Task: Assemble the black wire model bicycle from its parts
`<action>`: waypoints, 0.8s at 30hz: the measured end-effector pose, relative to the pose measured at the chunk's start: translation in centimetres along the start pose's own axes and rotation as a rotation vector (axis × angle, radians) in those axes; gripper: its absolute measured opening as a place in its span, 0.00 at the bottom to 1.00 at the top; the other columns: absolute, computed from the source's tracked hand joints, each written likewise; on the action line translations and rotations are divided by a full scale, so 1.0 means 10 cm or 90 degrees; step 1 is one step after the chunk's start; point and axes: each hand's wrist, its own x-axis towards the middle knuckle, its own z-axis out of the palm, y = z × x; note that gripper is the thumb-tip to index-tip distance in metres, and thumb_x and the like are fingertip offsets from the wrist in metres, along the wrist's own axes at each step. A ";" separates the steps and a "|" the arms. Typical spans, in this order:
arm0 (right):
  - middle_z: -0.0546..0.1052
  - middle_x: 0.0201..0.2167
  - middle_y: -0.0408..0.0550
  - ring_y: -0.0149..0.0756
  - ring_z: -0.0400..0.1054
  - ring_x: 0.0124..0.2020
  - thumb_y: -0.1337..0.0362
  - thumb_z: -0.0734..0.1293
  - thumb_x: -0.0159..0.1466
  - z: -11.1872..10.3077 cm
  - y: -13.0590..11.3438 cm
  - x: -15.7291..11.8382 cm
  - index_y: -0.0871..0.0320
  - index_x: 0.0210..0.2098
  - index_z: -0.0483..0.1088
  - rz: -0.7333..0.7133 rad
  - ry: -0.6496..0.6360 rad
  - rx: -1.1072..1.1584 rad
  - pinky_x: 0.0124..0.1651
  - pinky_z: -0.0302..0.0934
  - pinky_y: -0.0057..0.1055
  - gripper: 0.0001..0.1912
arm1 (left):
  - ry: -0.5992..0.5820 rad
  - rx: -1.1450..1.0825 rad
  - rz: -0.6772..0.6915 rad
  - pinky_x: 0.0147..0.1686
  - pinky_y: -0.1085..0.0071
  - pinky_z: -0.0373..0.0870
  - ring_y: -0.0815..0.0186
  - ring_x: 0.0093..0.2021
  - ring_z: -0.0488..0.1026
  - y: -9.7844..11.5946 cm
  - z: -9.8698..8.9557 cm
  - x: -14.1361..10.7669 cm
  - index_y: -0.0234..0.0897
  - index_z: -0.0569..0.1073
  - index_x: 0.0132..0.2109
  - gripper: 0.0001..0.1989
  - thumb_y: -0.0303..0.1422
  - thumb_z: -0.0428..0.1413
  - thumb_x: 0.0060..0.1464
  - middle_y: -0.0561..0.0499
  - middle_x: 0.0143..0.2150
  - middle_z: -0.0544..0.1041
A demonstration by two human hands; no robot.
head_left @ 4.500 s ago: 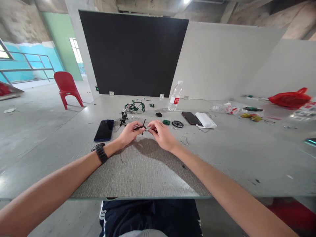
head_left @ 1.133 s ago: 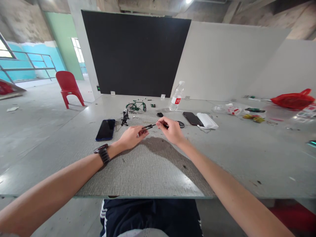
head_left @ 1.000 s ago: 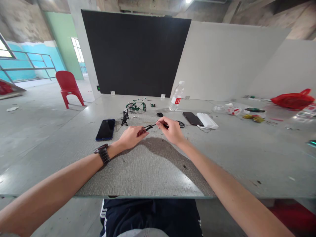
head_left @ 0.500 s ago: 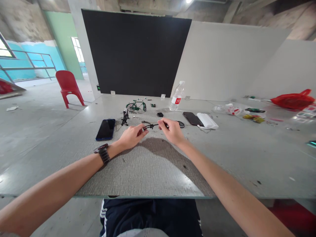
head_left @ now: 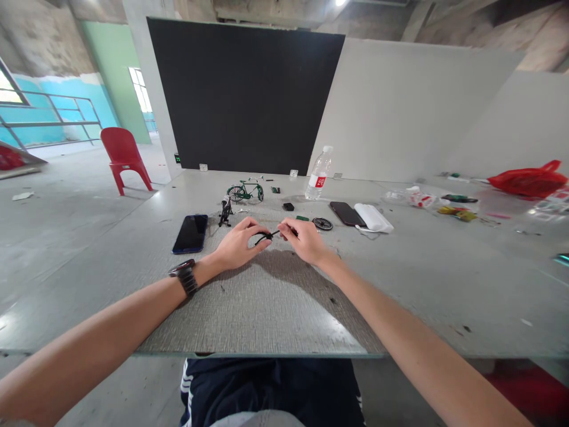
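one black part [head_left: 269,236] reaches from left grip [head_left: 240,244] to right grip [head_left: 304,240].

Single head-worn view, facing forward and down over tabletop [head_left: 267,308].

behind the held part [head_left: 269,236], a toy bicycle [head_left: 245,193] stands on the table [head_left: 275,308], left of a bottle [head_left: 317,181].

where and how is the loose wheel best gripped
Pinch the wheel by opposite edges of its rim, probably from above and the near side: it lies flat on the table, with the right hand close on its left and a phone at its right.
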 end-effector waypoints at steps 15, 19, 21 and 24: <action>0.72 0.24 0.43 0.33 0.64 0.25 0.51 0.57 0.73 -0.01 0.03 0.00 0.54 0.35 0.70 -0.019 -0.006 -0.031 0.32 0.53 0.30 0.18 | -0.023 -0.090 -0.027 0.44 0.65 0.71 0.61 0.43 0.76 -0.02 0.03 0.03 0.36 0.77 0.45 0.10 0.37 0.57 0.63 0.46 0.43 0.81; 0.73 0.24 0.43 0.33 0.65 0.24 0.54 0.56 0.74 -0.23 0.30 0.05 0.55 0.41 0.72 0.047 0.085 -0.078 0.33 0.55 0.30 0.17 | -0.019 -0.098 -0.075 0.47 0.64 0.71 0.60 0.45 0.77 -0.01 0.02 0.04 0.36 0.77 0.46 0.10 0.36 0.57 0.62 0.45 0.46 0.81; 0.77 0.28 0.46 0.35 0.68 0.27 0.55 0.56 0.73 -0.40 0.53 0.04 0.56 0.41 0.73 0.119 0.111 -0.160 0.35 0.57 0.31 0.17 | -0.021 -0.117 -0.084 0.47 0.64 0.71 0.60 0.45 0.77 -0.02 0.01 0.05 0.36 0.77 0.46 0.10 0.36 0.58 0.62 0.45 0.46 0.81; 0.80 0.36 0.51 0.40 0.72 0.35 0.57 0.60 0.70 -0.67 0.88 -0.02 0.57 0.40 0.74 0.225 0.078 -0.300 0.40 0.60 0.32 0.14 | -0.026 -0.142 -0.103 0.45 0.65 0.71 0.60 0.43 0.77 -0.03 0.01 0.05 0.36 0.76 0.45 0.10 0.37 0.59 0.61 0.46 0.43 0.82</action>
